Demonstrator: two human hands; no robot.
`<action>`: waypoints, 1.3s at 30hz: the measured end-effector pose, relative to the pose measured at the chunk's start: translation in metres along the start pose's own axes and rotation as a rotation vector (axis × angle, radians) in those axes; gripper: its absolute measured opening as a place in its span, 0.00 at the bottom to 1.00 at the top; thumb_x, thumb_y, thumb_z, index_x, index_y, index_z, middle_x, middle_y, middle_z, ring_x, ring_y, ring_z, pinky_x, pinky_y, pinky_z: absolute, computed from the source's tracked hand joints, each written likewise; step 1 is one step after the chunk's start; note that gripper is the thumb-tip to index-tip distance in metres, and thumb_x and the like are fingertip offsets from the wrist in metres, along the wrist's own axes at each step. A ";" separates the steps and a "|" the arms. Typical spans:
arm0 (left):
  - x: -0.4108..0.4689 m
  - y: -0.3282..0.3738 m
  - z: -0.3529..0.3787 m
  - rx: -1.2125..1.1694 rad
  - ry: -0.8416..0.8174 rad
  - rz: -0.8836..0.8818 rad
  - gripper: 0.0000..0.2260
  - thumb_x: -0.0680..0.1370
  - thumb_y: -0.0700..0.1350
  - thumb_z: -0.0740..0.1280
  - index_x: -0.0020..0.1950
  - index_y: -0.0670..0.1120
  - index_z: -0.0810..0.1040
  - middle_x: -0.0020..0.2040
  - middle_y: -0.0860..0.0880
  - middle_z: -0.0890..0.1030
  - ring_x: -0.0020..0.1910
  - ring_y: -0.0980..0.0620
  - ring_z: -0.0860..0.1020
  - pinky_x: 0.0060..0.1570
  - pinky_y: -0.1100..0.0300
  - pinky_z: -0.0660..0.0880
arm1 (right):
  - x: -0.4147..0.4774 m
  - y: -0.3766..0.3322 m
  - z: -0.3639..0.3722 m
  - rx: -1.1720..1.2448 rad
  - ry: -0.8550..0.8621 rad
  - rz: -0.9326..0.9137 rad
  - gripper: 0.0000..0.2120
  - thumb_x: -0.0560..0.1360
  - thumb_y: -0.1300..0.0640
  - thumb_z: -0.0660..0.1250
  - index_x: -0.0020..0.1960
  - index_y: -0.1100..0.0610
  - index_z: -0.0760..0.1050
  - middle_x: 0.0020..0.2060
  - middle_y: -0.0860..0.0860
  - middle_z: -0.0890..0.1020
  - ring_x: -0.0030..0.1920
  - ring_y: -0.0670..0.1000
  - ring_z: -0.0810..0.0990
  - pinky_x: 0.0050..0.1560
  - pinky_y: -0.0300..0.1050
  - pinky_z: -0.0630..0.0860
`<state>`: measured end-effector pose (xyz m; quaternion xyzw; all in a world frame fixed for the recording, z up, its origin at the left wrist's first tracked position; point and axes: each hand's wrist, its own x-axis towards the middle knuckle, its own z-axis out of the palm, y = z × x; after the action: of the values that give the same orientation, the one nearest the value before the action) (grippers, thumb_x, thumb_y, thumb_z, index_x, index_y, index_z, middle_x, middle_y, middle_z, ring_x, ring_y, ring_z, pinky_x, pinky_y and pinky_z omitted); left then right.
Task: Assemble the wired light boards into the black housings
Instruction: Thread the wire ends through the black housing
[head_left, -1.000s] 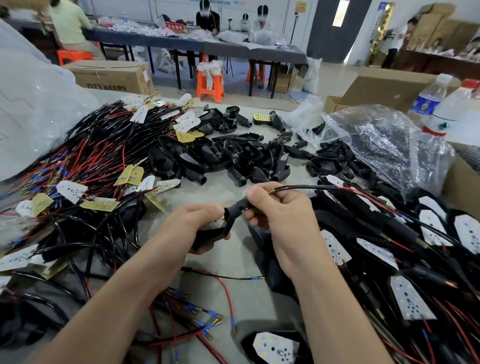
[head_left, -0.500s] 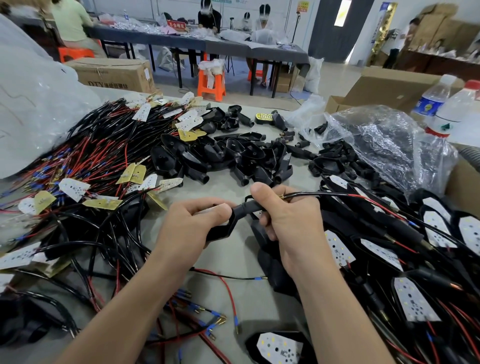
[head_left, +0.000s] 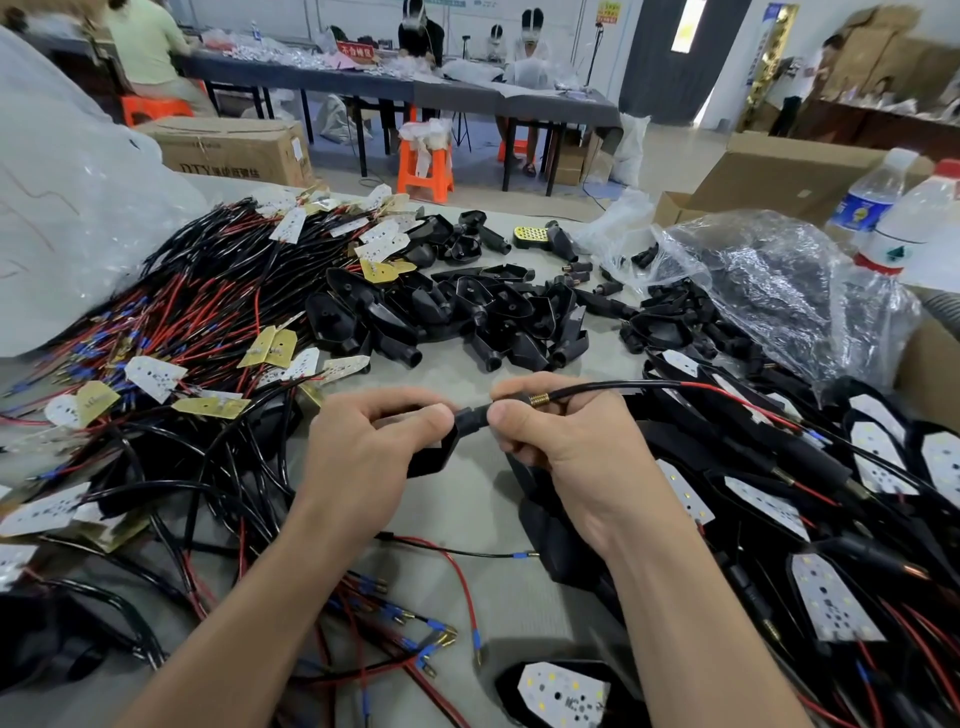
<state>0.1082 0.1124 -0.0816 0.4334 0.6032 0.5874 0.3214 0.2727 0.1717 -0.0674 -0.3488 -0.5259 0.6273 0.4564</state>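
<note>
Hardly shifted from a second ago, the black housing (head_left: 434, 462) now lies flatter, clenched in the left hand (head_left: 363, 447) over the table (head_left: 467, 504); the right hand (head_left: 566, 447) pinches its wire (head_left: 597, 387) at the stem. Right of the housing, a clear bag (head_left: 779, 280) holds small black parts (head_left: 670, 322); empty housings (head_left: 467, 312) lie heaped beyond it.

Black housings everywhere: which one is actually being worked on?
The housing at centre: the left hand grips it while the right hand pinches the cable at its neck. The rest lie loose in the pile.

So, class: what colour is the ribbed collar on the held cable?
The collar is brass-gold, in head view.
</note>
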 end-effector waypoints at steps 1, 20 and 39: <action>-0.001 0.000 0.000 0.006 0.015 0.018 0.07 0.68 0.52 0.72 0.42 0.55 0.88 0.36 0.52 0.85 0.37 0.56 0.83 0.38 0.62 0.74 | 0.000 0.000 0.000 0.010 -0.004 0.003 0.08 0.70 0.71 0.75 0.44 0.60 0.83 0.29 0.54 0.80 0.29 0.50 0.76 0.29 0.37 0.70; -0.005 0.006 0.007 -0.189 0.023 -0.033 0.11 0.69 0.48 0.68 0.46 0.50 0.89 0.34 0.45 0.84 0.30 0.51 0.79 0.27 0.61 0.73 | -0.005 0.002 0.017 -0.003 -0.083 -0.049 0.07 0.73 0.69 0.74 0.42 0.59 0.84 0.32 0.58 0.83 0.31 0.50 0.79 0.30 0.37 0.73; 0.007 -0.001 -0.001 0.178 0.275 0.189 0.03 0.68 0.53 0.74 0.37 0.62 0.86 0.50 0.69 0.84 0.60 0.61 0.79 0.68 0.57 0.71 | 0.002 0.000 0.008 0.052 0.274 -0.151 0.06 0.72 0.69 0.74 0.42 0.58 0.84 0.29 0.55 0.81 0.29 0.52 0.77 0.34 0.41 0.76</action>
<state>0.1041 0.1180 -0.0811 0.4304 0.6477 0.6131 0.1395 0.2650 0.1705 -0.0658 -0.3788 -0.4669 0.5511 0.5786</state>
